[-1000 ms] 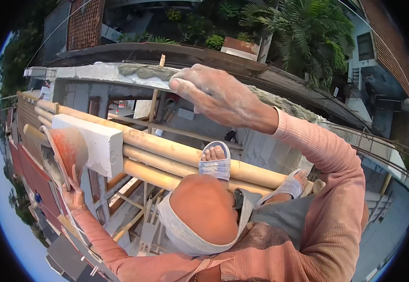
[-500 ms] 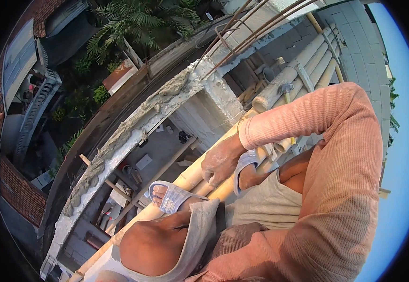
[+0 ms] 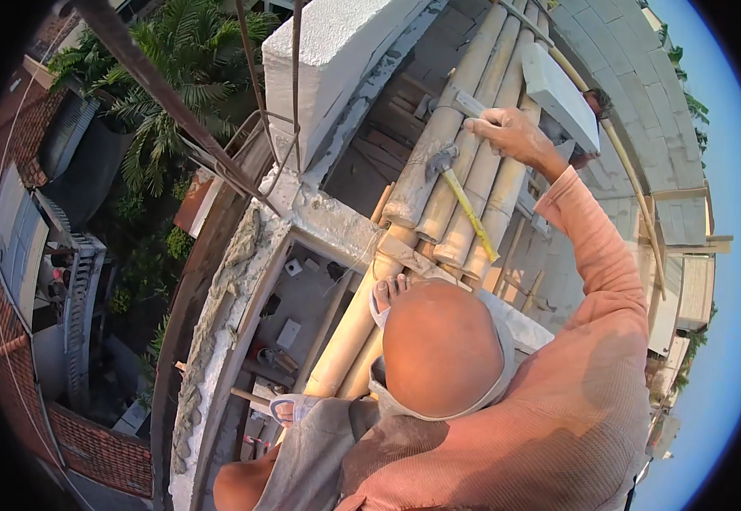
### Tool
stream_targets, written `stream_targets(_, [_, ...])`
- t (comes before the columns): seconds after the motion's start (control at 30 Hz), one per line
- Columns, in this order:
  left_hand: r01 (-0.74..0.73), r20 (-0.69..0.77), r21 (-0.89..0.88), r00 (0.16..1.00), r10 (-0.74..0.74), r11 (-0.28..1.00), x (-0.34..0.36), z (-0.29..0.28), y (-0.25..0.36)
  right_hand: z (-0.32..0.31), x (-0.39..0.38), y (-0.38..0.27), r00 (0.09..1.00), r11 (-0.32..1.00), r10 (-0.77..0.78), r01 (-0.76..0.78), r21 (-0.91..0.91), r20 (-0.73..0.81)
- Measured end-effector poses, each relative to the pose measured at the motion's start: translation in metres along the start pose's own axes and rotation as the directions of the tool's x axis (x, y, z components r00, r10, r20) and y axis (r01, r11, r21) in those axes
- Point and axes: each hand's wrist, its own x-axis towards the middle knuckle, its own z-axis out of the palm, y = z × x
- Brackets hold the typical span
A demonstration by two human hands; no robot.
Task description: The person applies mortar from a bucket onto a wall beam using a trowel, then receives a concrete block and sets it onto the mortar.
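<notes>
My right arm stretches out over the bamboo poles (image 3: 451, 175). My right hand (image 3: 519, 136) is above them, fingers loosely bent, thumb apart, with nothing visible in its grip. Close to its fingertips, a short flat slat (image 3: 470, 105) crosses the poles. Just right of the hand, a white block (image 3: 560, 96) stands tilted, with a person's hand (image 3: 596, 104) partly visible at its far edge. Nearer to me, a hammer (image 3: 470, 213) with a yellow handle rests on the poles. My left hand is out of view.
I crouch with sandalled feet on lower bamboo poles (image 3: 345, 345). To the left runs a wall top (image 3: 217, 358) with rough mortar, beside a drop. Bare steel bars (image 3: 295, 94) rise ahead near a white block wall (image 3: 328, 55). A room floor (image 3: 298, 298) lies below.
My right hand has moved from beside my feet out ahead, over the bamboo. My view has shifted, and the white block and the other person's hand now show.
</notes>
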Motion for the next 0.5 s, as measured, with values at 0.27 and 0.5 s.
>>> stream_targets(0.27, [-0.342,0.035,0.082,0.94,0.34,0.936,0.005,0.024,0.108,0.022,-0.028,0.222,0.628,0.831,0.539,-0.287,0.476,-0.561])
stream_targets(0.5, [-0.679,0.157,-0.077,0.715,0.681,0.73,-0.025,0.023,0.231,0.009,0.03,0.313,0.631,0.133,0.745,0.176,0.975,-0.216])
